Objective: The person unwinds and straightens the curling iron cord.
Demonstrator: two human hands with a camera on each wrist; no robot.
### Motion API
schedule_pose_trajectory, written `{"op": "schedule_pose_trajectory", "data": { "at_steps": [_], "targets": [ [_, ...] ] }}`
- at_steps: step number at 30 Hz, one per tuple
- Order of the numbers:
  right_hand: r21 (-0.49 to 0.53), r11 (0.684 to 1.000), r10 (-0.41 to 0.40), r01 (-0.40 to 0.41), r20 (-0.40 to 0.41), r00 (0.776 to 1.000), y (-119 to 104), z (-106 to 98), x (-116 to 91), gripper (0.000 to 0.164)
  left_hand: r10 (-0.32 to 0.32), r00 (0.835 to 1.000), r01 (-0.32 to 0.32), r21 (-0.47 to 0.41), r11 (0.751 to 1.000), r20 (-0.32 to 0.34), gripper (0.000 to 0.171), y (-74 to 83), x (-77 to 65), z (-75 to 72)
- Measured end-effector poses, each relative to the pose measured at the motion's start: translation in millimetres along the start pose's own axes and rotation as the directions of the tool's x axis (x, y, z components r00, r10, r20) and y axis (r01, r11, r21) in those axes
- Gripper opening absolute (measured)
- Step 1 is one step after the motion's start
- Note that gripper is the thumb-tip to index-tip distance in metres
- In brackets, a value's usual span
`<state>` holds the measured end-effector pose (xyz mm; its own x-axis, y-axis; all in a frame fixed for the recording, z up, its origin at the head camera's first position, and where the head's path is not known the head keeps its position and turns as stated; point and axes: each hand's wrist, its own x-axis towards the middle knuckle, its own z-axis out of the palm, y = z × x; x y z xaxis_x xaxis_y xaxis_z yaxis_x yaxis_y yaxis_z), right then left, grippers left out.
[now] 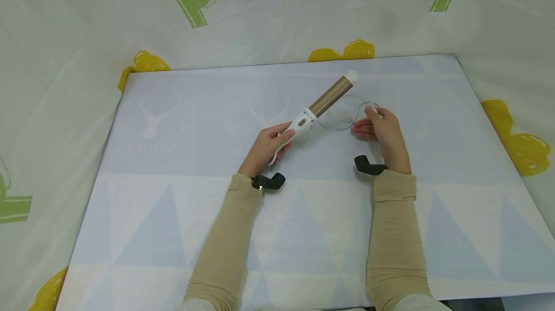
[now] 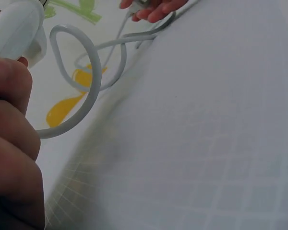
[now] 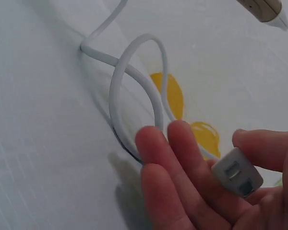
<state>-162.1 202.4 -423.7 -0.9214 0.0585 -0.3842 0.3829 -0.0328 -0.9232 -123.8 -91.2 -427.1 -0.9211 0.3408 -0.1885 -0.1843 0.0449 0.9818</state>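
Observation:
My left hand (image 1: 265, 149) grips the white handle of a curling iron (image 1: 331, 97), whose gold barrel and white tip point up and to the right. In the left wrist view, curled fingers (image 2: 12, 124) wrap the handle, and part of the iron is cut off at the frame edge. My right hand (image 1: 389, 133) pinches a small white plug (image 3: 238, 172) between thumb and fingers; two slots show on its end face. From the plug, a white cord (image 3: 116, 91) runs in loose loops past the other right fingers to the iron.
The table (image 1: 208, 108) has a pale cover with blue triangles and faint deer prints. Behind it and at the sides hangs light cloth (image 1: 277, 17) with green and yellow plant shapes. A black wrist mount (image 1: 270, 182) is on the left wrist, another black mount (image 1: 368, 165) on the right.

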Motion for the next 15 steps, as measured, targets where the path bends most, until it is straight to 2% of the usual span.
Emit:
{"op": "schedule_pose_trajectory", "data": {
  "at_steps": [4, 7, 12, 15],
  "targets": [
    [-0.019, 0.998, 0.062, -0.06, 0.152, 0.986, -4, 16, -3, 0.044, -0.014, 1.0, 0.014, 0.011, 1.0, 0.016, 0.039, -0.4, -0.7, 0.1],
    [-0.034, 0.998, 0.056, -0.05, 0.209, 0.976, -7, 28, -5, 0.044, -0.025, 0.999, 0.024, 0.017, 1.0, 0.022, 0.039, 0.3, -1.5, -0.3],
    [0.006, 1.0, 0.012, -0.014, 0.197, 0.98, -6, 36, -6, 0.045, -0.033, 0.999, 0.032, 0.032, 0.999, 0.036, 0.039, 1.8, -1.7, -1.2],
    [0.064, 0.998, -0.005, -0.005, 0.166, 0.986, -4, 34, -4, 0.045, -0.041, 0.997, 0.038, 0.05, 0.998, 0.068, 0.039, 2.4, -1.1, -1.0]
  ]
}}
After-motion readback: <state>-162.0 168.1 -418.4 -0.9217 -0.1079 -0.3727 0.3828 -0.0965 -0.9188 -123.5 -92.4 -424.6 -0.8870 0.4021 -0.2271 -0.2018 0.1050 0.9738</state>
